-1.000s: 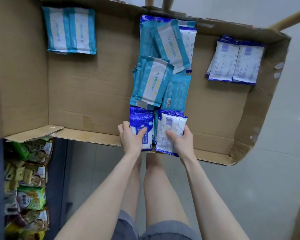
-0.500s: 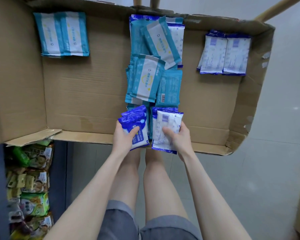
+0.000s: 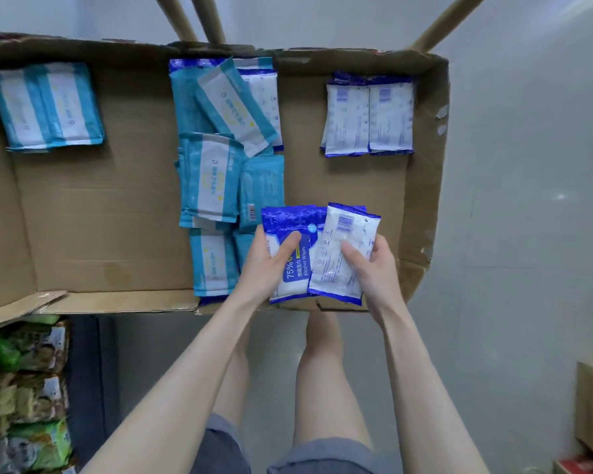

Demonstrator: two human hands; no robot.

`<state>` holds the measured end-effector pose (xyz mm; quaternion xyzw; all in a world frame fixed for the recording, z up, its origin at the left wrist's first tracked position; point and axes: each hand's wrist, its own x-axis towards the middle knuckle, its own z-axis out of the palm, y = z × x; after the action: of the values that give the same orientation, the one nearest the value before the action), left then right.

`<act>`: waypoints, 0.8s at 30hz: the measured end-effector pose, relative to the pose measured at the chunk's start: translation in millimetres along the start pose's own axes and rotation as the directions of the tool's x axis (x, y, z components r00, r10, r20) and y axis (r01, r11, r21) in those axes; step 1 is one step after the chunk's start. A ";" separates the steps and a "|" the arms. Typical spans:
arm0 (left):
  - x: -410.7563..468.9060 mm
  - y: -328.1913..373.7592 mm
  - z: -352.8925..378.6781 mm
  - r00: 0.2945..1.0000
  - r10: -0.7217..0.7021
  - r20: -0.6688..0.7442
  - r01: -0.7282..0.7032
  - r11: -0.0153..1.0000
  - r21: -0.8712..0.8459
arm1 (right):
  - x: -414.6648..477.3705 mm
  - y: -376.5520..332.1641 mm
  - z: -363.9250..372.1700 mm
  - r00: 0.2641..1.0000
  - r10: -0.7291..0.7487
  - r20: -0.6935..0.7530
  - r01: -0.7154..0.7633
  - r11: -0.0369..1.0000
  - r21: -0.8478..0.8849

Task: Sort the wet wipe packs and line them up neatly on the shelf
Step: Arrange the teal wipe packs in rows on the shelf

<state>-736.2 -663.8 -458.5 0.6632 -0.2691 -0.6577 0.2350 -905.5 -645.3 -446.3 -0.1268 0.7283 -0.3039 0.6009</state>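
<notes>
A: Hands?
B: Our L hand [image 3: 262, 268] grips a blue pack [image 3: 297, 271], R hand [image 3: 375, 271] grips 2nd pack [image 3: 332, 234], thumbs on top.
A: Where?
B: Both over near edge of box [image 3: 117, 217], beside teal pile [image 3: 208, 179].

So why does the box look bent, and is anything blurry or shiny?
Head view: the wide lens bows the brown cardboard box; one glare spot on the pale floor; the blue alcohol wipe pack in the left hand and white-backed wipe pack in the right hand read sharp; the green snack bags look smeared.
</notes>
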 end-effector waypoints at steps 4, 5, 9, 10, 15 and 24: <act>23.5 16.7 54.7 0.998 -0.064 0.021 0.064 0.998 -0.012 | 35.2 -25.9 -39.9 1.000 -0.006 0.029 0.007 0.999 -0.040; 29.0 20.5 67.4 0.996 -0.088 0.027 0.089 0.996 -0.014 | 44.6 -31.9 -49.4 0.999 0.001 0.033 0.001 0.999 -0.048; 54.3 32.2 108.4 0.996 -0.079 -0.037 0.079 0.997 -0.013 | 85.4 -53.5 -76.9 0.999 0.000 0.045 0.005 0.994 -0.107; 60.9 34.2 116.6 0.995 -0.077 -0.066 0.076 0.997 -0.018 | 94.9 -57.3 -81.2 0.999 -0.016 0.045 0.022 0.990 -0.137; 99.4 31.5 137.2 0.978 -0.101 -0.182 0.102 0.995 -0.003 | 137.7 -63.3 -86.4 0.992 -0.114 0.057 0.127 0.915 -0.383; 137.4 8.2 136.1 0.961 -0.054 -0.270 0.144 0.934 0.327 | 172.1 -52.3 -74.1 0.984 -0.168 0.058 0.169 0.775 -0.609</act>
<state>-873.9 -755.7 -558.8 0.7864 -0.3130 -0.5201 0.1148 -1027.8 -759.4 -545.7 -0.3789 0.7730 -0.1045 0.4979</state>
